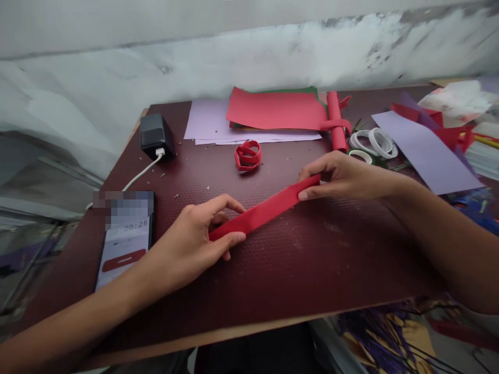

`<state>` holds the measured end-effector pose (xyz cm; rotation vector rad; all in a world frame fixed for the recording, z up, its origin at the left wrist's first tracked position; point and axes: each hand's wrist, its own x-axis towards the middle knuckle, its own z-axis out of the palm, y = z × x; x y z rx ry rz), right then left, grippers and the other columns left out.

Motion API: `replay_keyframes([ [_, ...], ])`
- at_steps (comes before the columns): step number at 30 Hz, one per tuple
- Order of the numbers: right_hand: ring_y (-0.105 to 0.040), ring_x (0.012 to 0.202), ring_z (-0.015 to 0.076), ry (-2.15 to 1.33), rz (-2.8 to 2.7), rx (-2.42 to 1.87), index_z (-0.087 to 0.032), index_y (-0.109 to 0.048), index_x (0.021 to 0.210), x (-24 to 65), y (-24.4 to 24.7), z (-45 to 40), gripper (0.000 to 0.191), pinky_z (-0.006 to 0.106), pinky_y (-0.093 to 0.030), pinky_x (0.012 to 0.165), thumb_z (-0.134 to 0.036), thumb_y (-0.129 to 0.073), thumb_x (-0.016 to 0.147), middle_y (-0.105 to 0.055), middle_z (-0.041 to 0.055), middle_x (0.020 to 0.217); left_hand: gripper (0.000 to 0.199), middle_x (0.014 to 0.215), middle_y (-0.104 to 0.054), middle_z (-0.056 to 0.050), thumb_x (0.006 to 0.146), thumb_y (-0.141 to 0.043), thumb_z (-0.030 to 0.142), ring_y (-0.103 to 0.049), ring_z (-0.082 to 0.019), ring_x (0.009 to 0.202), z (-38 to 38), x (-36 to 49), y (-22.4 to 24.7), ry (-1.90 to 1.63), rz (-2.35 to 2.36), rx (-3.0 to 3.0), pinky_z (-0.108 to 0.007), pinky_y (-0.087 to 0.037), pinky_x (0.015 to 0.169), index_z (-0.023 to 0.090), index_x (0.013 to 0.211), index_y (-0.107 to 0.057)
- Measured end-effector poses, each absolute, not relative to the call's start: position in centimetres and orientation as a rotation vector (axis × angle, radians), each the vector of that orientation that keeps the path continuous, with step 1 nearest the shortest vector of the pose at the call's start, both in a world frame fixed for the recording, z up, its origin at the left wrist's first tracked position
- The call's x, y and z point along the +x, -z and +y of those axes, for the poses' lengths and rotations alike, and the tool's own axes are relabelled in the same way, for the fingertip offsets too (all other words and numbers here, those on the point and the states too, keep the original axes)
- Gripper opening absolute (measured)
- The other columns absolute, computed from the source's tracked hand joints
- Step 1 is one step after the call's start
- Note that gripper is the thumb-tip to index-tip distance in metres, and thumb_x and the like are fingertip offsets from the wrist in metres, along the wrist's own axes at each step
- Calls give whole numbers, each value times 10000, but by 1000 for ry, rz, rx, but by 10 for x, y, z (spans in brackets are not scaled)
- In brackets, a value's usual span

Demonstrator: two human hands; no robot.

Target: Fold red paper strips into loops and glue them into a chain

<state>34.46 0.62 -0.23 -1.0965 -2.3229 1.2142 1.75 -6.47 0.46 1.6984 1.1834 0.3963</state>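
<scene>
A folded red paper strip (268,209) stretches at a slant between my two hands, just above the dark red tabletop (280,275). My left hand (208,228) pinches its lower left end between thumb and fingers. At the upper right end, my right hand (331,176) grips it the same way. Beyond the strip lies a small red folded-paper coil (248,156), touched by neither hand. Rolled red paper (336,122) with a red band around it lies behind my right hand.
Red sheets (276,110) lie over lilac sheets (206,122) at the back. Tape rolls (378,143) and a lilac sheet (424,150) sit at right. A phone (127,244) and a black power block (155,136) with a white cable are at left.
</scene>
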Motion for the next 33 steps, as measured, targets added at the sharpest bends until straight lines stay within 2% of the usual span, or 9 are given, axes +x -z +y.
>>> replay_keyframes([
  [3, -618, 716, 143, -1247, -2235, -1071, -196, -770, 969, 358, 2, 15, 323, 291, -478, 624, -511, -784, 898, -725, 11, 794, 385, 748, -743, 24, 937, -746, 344, -714, -155, 601, -63, 19, -5, -396, 1116, 1514, -238, -567, 546, 234, 1260, -567],
  [7, -625, 713, 143, -1204, -2221, -1093, -204, -774, 1039, 369, 5, 21, 341, 308, -495, 637, -523, -761, 918, -732, 14, 791, 429, 781, -755, 5, 891, -805, 306, -760, -164, 667, -61, 20, -3, -423, 1061, 1388, -248, -623, 614, 214, 1228, -555],
  [15, -567, 641, 109, -1244, -2198, -1118, -234, -697, 1229, 379, 8, 26, 374, 277, -427, 574, -486, -736, 956, -668, -49, 723, 467, 887, -729, 18, 831, -885, 280, -764, -142, 738, -63, 18, -2, -499, 1062, 1339, -224, -613, 652, 222, 1189, -591],
  [20, -597, 668, 126, -1242, -2217, -1141, -233, -684, 1240, 384, 9, 28, 393, 290, -458, 598, -504, -726, 958, -688, -32, 741, 408, 938, -706, 19, 823, -878, 272, -740, -131, 749, -68, 19, -1, -526, 1079, 1372, -232, -585, 665, 225, 1141, -627],
  [23, -612, 692, 145, -1238, -2217, -1188, -245, -706, 1248, 384, 9, 29, 439, 306, -475, 617, -550, -732, 934, -706, -14, 771, 415, 883, -697, 23, 832, -857, 281, -697, -119, 691, -71, 22, -2, -511, 1129, 1423, -207, -522, 583, 226, 1188, -651],
  [26, -658, 796, 183, -1205, -2230, -1224, -261, -756, 1233, 384, 7, 28, 494, 328, -501, 669, -595, -781, 869, -763, 42, 967, 377, 752, -695, 27, 863, -803, 278, -680, -134, 659, -71, 23, -4, -500, 1187, 1510, -212, -496, 557, 201, 1211, -680],
  [29, -684, 963, 249, -1189, -2255, -1237, -279, -791, 1220, 385, 5, 26, 537, 358, -522, 763, -598, -851, 792, -765, 70, 1162, 315, 848, -758, -17, 893, -737, 249, -732, -170, 758, -71, 23, -5, -557, 1213, 1609, -259, -560, 654, 184, 1199, -703],
  [31, -665, 898, 234, -1200, -2266, -1246, -272, -811, 1140, 383, 5, 25, 468, 350, -502, 723, -610, -827, 816, -764, 60, 1057, 279, 879, -767, -27, 951, -669, 275, -731, -175, 770, -69, 23, -5, -574, 1212, 1654, -272, -560, 656, 185, 1214, -696],
  [33, -579, 723, 176, -1199, -2271, -1264, -248, -805, 948, 381, 5, 24, 377, 320, -432, 613, -616, -780, 866, -691, 25, 829, 266, 868, -749, -16, 997, -621, 317, -682, -152, 707, -68, 21, -3, -582, 1223, 1711, -267, -525, 615, 194, 1224, -687],
])
